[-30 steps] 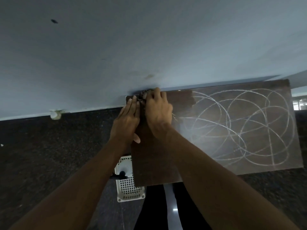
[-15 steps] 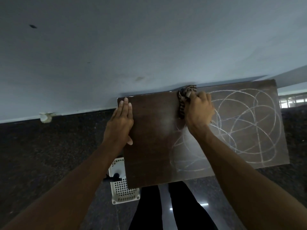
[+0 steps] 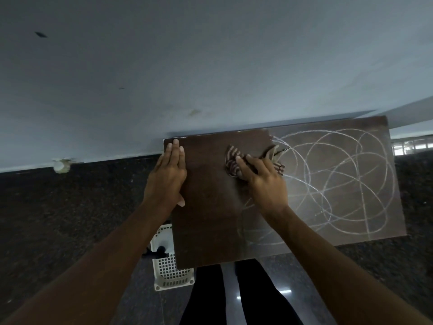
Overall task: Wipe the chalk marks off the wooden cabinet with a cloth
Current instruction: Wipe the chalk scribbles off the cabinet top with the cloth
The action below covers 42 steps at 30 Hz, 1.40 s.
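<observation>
A flat-topped dark brown wooden cabinet (image 3: 210, 219) stands against a pale grey-blue wall (image 3: 210, 66), seen from above. The left hand (image 3: 167, 177) lies flat on the cabinet's left edge, fingers straight and together and pointing toward the wall, holding nothing. The right hand (image 3: 264, 181) holds a bunched brown-and-cream striped cloth (image 3: 232, 160) against the cabinet top near its back edge, about midway along. The thumb stretches left across the cloth, the fingers curl down over it, and folds stick out on both sides of the hand. The cloth sits where bare dark wood on the left meets the looping white chalk marks (image 3: 339, 184), which cover the right part of the top and run on below the right wrist. Beside the cabinet's left front corner a white perforated plastic basket (image 3: 171, 273) sits on the dark speckled stone floor (image 3: 58, 207). The person's black trouser legs (image 3: 257, 289) show below the cabinet's front edge
</observation>
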### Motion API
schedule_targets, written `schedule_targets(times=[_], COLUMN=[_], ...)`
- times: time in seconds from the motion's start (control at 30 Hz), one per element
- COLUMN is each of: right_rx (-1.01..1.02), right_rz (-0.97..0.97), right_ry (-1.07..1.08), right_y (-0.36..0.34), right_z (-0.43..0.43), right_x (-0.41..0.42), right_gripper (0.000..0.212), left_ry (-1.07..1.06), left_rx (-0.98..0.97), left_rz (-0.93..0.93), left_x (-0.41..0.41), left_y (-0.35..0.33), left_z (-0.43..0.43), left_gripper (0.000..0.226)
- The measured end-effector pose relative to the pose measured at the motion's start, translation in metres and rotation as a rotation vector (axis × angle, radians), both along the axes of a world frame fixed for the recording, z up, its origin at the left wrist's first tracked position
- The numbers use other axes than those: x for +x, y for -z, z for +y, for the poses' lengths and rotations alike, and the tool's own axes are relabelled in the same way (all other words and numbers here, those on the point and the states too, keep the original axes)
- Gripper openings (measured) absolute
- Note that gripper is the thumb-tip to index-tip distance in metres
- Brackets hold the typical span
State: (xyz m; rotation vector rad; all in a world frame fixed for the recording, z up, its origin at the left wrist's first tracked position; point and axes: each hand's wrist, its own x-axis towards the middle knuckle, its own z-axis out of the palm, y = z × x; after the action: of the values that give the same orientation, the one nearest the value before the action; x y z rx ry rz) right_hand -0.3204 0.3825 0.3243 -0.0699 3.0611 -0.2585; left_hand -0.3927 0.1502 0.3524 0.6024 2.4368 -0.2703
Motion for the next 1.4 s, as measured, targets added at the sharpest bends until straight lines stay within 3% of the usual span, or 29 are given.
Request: schedule_targets(times=[0.07,0.23,0.3,0.43,0.57,0.63,0.7,0.8,0.87,1.03,1.2,1.3,1.4], right_rx=[0.021,-0.012,-0.022,-0.056,-0.103,-0.141,-0.191,-0.237,-0.127,-0.095,-0.144,-0.149,-0.134], right_rz=[-0.044,-0.138,-0.187,-0.241,-0.279,-0.282,-0.249,-0.19,-0.201,-0.261,-0.302,-0.364,-0.341], right_ry=[0.051,0.503,0.58,0.383,0.087,0.095,0.253,0.546,0.557,0.42,0.09,-0.014,-0.022], right_y=[0.0,-0.009,-0.011,-0.022,-0.023,-0.018,-0.012,-0.015,-0.018,-0.024,-0.03,-0.028,-0.025], right_z=[0.011,-0.004,-0.02,-0.059,-0.065,-0.046,-0.022,0.013,0.017,-0.028,-0.069,-0.065,-0.045], right_x=[-0.009,-0.059,-0.071,-0.061,-0.034,-0.032,-0.042,-0.069,-0.082,-0.08,-0.034,0.002,0.026], right_gripper=[0.066,0.036,0.033,0.032,0.045,0.036,0.028,0.029,0.029,0.03,0.042,0.048,0.051], left_ry=[0.006,0.014,0.001,0.0,0.028,0.03,0.048,0.061,0.067,0.064,0.035,0.026,0.021], left_rx=[-0.008,-0.035,-0.027,-0.023,-0.026,-0.002,-0.018,-0.018,-0.014,-0.041,-0.075,-0.08,-0.077], left_rz=[0.004,-0.008,-0.018,-0.016,-0.025,0.014,0.078,0.073,0.077,0.032,-0.076,-0.106,-0.111], left_x=[0.0,-0.001,-0.001,-0.001,-0.003,-0.002,-0.002,-0.001,-0.001,-0.003,-0.006,-0.007,-0.008], left_y=[-0.001,-0.007,-0.008,-0.006,0.001,0.005,0.007,0.006,0.001,-0.006,-0.012,-0.011,-0.009], left_z=[0.0,0.005,0.006,0.006,0.001,-0.002,-0.005,-0.004,-0.001,0.003,0.007,0.006,0.006], left_gripper=[0.124,0.119,0.117,0.114,0.135,0.146,0.152,0.139,0.129,0.109,0.134,0.149,0.147])
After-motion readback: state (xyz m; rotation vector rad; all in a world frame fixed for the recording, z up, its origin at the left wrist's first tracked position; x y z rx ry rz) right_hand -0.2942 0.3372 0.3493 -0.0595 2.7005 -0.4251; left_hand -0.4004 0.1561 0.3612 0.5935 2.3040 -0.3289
